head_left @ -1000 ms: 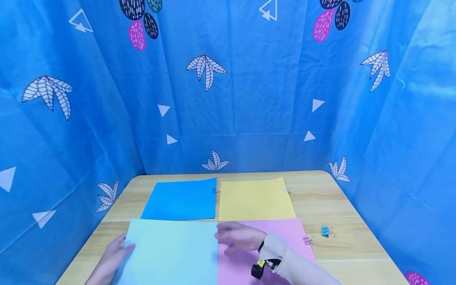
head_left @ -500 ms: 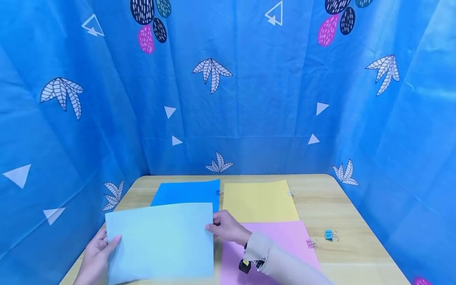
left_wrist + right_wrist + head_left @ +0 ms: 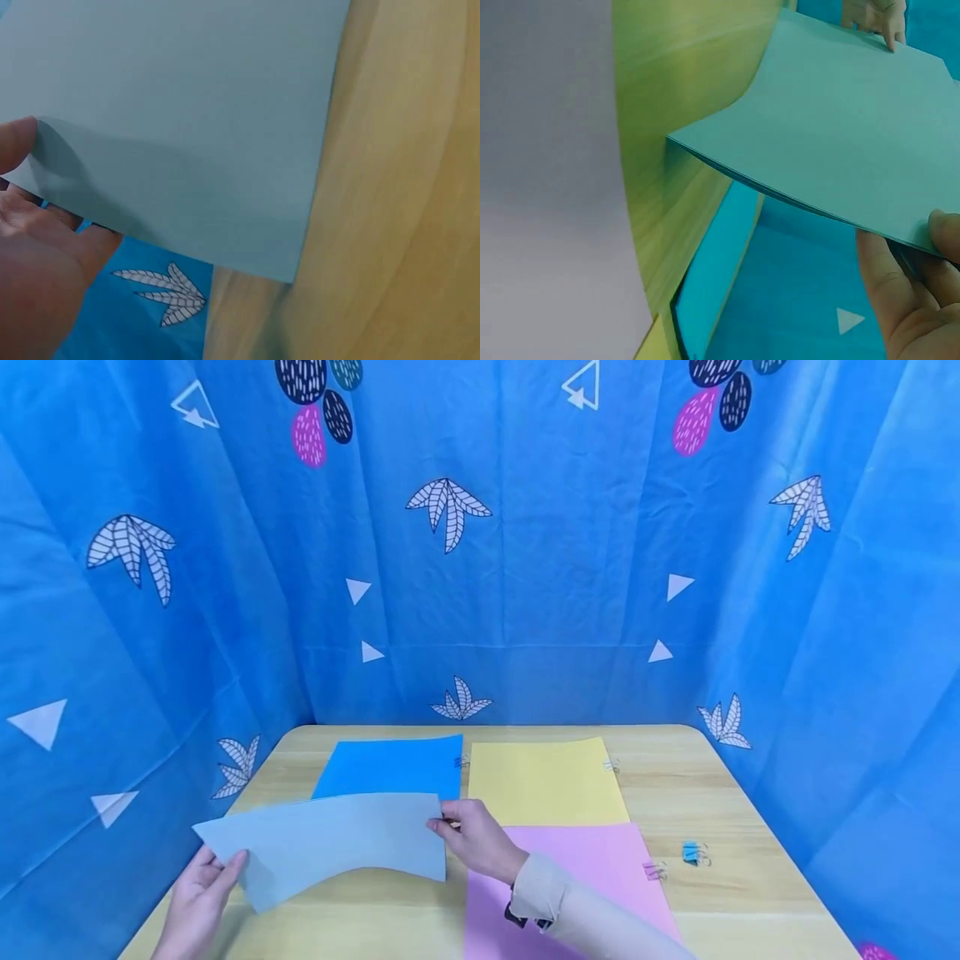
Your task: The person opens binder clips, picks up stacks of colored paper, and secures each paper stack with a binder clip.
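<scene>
A thin stack of pale blue-green paper is held above the left front of the table, bowed along its lower edge. My left hand pinches its left edge, thumb on the near face and fingers behind. At the other end my right hand pinches the right edge between thumb and fingers. Layered edges of the paper stack show in the right wrist view. The left wrist view has the left thumb laid on the sheet, part of the fingers hidden behind it.
Blue paper lies behind the held stack, yellow paper to its right, and pink paper under my right forearm. Each has a binder clip on its right edge. A loose blue binder clip sits on the wooden table at right.
Both hands have lifted the pale blue-green paper off the table and shifted it left. It has tilted and bent, and wood shows beneath it. The right hand has gone from the edge to a pinch.
</scene>
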### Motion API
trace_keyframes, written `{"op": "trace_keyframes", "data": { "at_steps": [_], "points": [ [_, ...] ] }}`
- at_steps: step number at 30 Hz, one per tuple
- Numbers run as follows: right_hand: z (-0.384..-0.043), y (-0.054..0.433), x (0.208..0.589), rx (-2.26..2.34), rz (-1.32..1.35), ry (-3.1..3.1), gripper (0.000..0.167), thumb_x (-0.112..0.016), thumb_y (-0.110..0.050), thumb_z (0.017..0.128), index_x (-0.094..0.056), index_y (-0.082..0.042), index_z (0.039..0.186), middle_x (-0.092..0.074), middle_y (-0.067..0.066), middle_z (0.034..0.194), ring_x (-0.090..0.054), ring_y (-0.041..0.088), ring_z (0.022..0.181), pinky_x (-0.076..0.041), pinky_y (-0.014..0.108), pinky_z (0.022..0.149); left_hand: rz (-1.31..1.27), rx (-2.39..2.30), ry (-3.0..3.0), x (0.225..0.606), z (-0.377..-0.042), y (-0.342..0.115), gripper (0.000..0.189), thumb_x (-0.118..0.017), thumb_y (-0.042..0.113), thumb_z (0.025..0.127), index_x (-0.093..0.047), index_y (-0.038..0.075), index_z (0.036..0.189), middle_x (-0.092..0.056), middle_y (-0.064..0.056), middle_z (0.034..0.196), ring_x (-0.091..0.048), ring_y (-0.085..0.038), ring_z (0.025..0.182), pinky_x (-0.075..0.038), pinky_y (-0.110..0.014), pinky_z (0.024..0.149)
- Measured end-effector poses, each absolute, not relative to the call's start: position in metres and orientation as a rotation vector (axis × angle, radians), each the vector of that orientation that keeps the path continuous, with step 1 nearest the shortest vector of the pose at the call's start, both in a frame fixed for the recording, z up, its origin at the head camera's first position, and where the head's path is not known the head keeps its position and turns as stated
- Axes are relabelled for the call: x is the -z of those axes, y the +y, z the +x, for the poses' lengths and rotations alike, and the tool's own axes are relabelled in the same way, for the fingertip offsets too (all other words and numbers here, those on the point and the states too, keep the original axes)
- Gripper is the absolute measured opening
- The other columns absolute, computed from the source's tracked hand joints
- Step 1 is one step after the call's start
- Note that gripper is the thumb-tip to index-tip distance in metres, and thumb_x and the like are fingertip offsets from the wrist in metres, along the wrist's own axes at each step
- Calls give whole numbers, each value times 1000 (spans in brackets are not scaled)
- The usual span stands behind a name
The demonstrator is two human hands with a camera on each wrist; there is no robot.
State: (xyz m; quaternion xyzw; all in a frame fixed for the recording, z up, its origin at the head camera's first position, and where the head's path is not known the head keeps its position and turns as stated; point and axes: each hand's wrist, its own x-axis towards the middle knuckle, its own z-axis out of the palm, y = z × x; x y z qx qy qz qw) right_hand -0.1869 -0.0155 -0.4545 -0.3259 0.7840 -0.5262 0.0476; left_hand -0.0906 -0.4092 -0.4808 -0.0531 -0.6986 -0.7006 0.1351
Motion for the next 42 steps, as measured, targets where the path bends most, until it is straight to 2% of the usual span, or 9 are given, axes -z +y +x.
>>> {"op": "trace_keyframes", "data": {
  "at_steps": [3, 11, 15, 19, 25, 29, 32, 37, 42],
  "points": [
    [-187, -15, 460, 1562, -1000, 2405, 43, -62, -8, 103, -39, -9, 67, -38, -8, 63, -48, -1, 65, -43, 13, 64, -91, 1949, -2125, 485, -95, -413, 37, -48, 7, 109, -48, 28, 139, -65, 29, 121, -62, 15, 109, -51, -5, 88],
    [-187, -12, 480, 1425, -978, 2421, 43, -59, -4, 103, -37, -11, 68, -37, -8, 64, -35, -1, 57, -33, 11, 54, 280, 1584, -2564, 493, -99, -417, 63, -49, 35, 110, -37, -12, 149, -60, 40, 102, -58, 20, 97, -56, -11, 81],
    [-190, -3, 477, 1566, -879, 2341, 30, -59, -4, 103, -49, -5, 74, -56, 1, 68, -53, 5, 62, -54, 22, 59, 277, 1505, -2606, 484, -100, -410, 60, -50, 35, 110, -42, -10, 147, -64, 36, 100, -57, 20, 95, -56, -12, 81],
    [-199, 16, 466, 1737, -727, 2270, 9, -60, -5, 103, -67, 1, 99, -76, 17, 93, -72, 18, 76, -65, 40, 74, 186, 1494, -2588, 472, -108, -392, 51, -51, 28, 110, -47, -11, 144, -73, 24, 100, -66, 11, 91, -60, -19, 76],
    [-208, 62, 461, 1861, -546, 2243, 26, -62, -3, 101, -64, 13, 121, -75, 28, 103, -76, 28, 77, -65, 34, 70, 222, 1679, -2584, 461, -131, -351, 58, -55, 29, 108, -42, -11, 149, -79, 4, 107, -69, 3, 87, -62, -22, 77],
    [-210, 92, 466, 1863, -363, 2285, 29, -65, -7, 100, -65, 11, 122, -77, 23, 97, -75, 23, 72, -66, 35, 70, 288, 1793, -2627, 464, -150, -323, 65, -58, 33, 107, -37, -9, 152, -76, -6, 101, -64, -3, 79, -58, -23, 73],
    [-212, 114, 470, 1862, -241, 2316, 31, -67, -10, 99, -66, 10, 123, -78, 20, 94, -75, 21, 70, -66, 36, 70, 276, 1800, -2679, 472, -164, -302, 72, -60, 41, 105, -38, -7, 153, -69, -2, 87, -58, 2, 87, -59, -25, 80],
    [-213, 148, 473, 1867, -147, 2329, 38, -68, -13, 99, -63, 12, 128, -77, 17, 90, -75, 20, 72, -66, 38, 72, 261, 1962, -2624, 490, -182, -271, 74, -63, 37, 104, -34, -6, 157, -45, 7, 64, -46, 1, 72, -51, -21, 73],
    [-209, 176, 479, 1852, -38, 2356, 36, -68, -14, 100, -65, 12, 124, -72, 6, 79, -70, 14, 71, -66, 35, 74, 159, 2189, -2534, 506, -195, -247, 73, -63, 31, 104, -32, -12, 154, -76, -6, 99, -71, -9, 91, -61, -27, 81]
  ]
}}
